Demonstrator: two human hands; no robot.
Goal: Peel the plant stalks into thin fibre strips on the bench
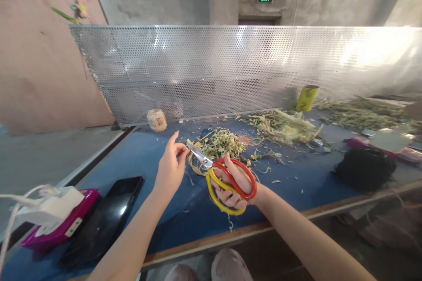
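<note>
My right hand grips a pair of scissors with one red and one yellow handle loop. Their blades point up and left, with the tips close to my left fingertips. My left hand pinches a small piece of dried plant stalk between thumb and fingers, right at the blade tips; its far end is partly hidden. Just beyond both hands lies a pile of dry, greenish plant pieces on the blue tabletop. A thin curled strand hangs below the yellow loop.
A black phone and a magenta power strip with white plugs lie at left. A roll stands at the back. Further stalk heaps, a yellow tube and a black bundle are at right. A perforated metal panel borders the back.
</note>
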